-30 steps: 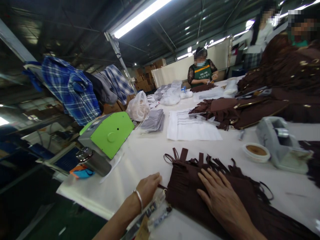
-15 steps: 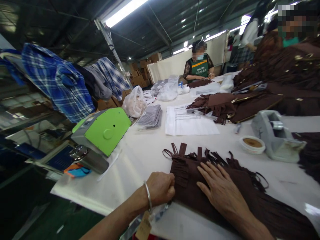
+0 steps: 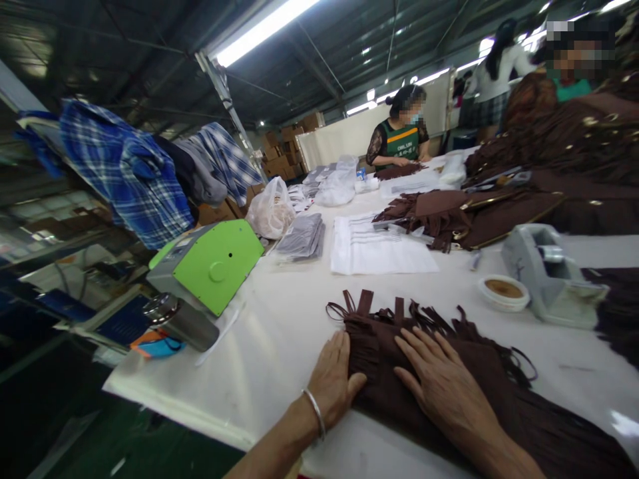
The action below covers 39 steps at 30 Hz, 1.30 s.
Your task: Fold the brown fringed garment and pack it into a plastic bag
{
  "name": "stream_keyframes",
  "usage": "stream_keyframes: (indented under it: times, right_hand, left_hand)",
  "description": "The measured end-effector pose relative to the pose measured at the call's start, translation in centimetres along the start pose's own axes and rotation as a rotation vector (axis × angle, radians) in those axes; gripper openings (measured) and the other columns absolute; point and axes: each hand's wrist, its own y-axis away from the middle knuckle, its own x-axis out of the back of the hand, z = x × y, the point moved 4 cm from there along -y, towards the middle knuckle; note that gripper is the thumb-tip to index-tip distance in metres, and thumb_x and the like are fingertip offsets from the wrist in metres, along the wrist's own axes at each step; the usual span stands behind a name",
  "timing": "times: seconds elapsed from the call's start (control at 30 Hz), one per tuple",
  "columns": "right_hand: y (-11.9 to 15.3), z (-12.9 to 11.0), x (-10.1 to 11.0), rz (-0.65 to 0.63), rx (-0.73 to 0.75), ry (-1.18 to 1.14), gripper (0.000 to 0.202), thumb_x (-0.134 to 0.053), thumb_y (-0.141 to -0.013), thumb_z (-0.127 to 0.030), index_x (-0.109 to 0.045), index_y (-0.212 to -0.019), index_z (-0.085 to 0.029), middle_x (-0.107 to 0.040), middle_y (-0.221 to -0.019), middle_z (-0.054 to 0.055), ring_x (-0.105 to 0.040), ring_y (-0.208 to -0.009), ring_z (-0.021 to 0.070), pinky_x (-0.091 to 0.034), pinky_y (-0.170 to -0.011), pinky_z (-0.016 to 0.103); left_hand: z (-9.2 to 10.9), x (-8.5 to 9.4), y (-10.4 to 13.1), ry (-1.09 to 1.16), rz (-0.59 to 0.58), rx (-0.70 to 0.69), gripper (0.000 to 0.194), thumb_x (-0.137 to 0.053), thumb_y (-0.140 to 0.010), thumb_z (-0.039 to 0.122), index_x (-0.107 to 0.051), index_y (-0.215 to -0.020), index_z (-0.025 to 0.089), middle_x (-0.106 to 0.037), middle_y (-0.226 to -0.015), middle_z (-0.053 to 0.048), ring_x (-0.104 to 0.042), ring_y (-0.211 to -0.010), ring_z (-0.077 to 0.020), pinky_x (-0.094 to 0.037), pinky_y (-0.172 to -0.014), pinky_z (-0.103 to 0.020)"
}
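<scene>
The brown fringed cloth [image 3: 486, 366] lies flat on the white table [image 3: 272, 359], directly before the person, along the near edge. Its fringed end points toward the far left; its body runs to the lower right, and loose strips and loops project from its far side.

Right hand [image 3: 442, 379]: palm down on the body of the cloth, fingers extended and slightly spread, thumb set apart. Nothing is pinched. This broad contact appears to serve as a hold-down, keeping the cloth from sliding.

Left hand [image 3: 335, 379]: laid at the left end, wearing a bracelet [image 3: 314, 412]. Its fingers are straight and pressed together, with the thumb apart and resting on the fringe [image 3: 362, 346]. It does not appear to grip; the flat position probably keeps the end strips aligned. Whether the hidden palm bears on cloth or table cannot be determined.

The tape dispenser [image 3: 529, 266] and round tub [image 3: 504, 293] stand close together beyond the cloth, to the right. This position presumably leaves the working surface free while keeping both accessible. The green machine [image 3: 217, 266] and flask [image 3: 192, 322] occupy the left edge, well apart from the cloth, apparently for the same reason.
</scene>
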Motion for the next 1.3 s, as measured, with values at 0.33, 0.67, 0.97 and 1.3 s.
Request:
stream_keyframes:
  times: [0.33, 0.67, 0.97, 1.3]
  right_hand:
    - [0.0, 0.0, 0.1, -0.022, -0.015, -0.003, 0.047, -0.054, -0.090, -0.045, -0.056, -0.131, -0.020, -0.057, -0.137, 0.007, -0.049, -0.127, 0.0292, -0.031, -0.109, 0.051]
    - [0.3, 0.3, -0.4, 0.005, 0.013, 0.019, 0.047, -0.054, -0.089, -0.046, -0.057, -0.129, -0.020, -0.059, -0.135, 0.006, -0.051, -0.125, 0.0285, -0.030, -0.108, 0.049]
    - [0.2, 0.4, -0.5, 0.072, 0.074, 0.066, 0.048, -0.052, -0.090, -0.053, -0.057, -0.128, -0.024, -0.063, -0.130, 0.002, -0.057, -0.118, 0.0265, -0.031, -0.105, 0.046]
    - [-3.4, 1.7, -3.0, 0.189, 0.030, 0.005, 0.021, -0.060, -0.088, -0.040, -0.064, -0.104, -0.027, -0.075, -0.095, -0.003, -0.070, -0.084, 0.0174, -0.047, -0.074, 0.031]
  left_hand:
    - [2.9, 2.1, 2.3, -0.020, 0.132, -0.412, 0.017, -0.072, -0.082, 0.019, -0.063, -0.096, 0.022, -0.060, -0.119, -0.004, -0.049, -0.120, -0.0219, -0.041, -0.103, -0.037]
    - [4.7, 0.0, 0.3, 0.002, 0.166, -0.452, 0.014, -0.076, -0.080, 0.021, -0.062, -0.082, 0.021, -0.064, -0.107, 0.001, -0.054, -0.104, -0.0182, -0.039, -0.093, -0.034]
    - [2.4, 3.2, -0.9, 0.142, 0.433, -0.144, 0.022, -0.056, -0.085, 0.008, -0.059, -0.104, 0.019, -0.062, -0.110, -0.007, -0.057, -0.107, -0.0226, -0.050, -0.096, -0.043]
    - [-2.9, -6.2, -4.3, -0.156, 0.521, -0.357, 0.091, -0.058, -0.080, 0.004, -0.008, -0.152, 0.028, -0.045, -0.145, -0.014, -0.045, -0.132, -0.0280, -0.048, -0.105, -0.041]
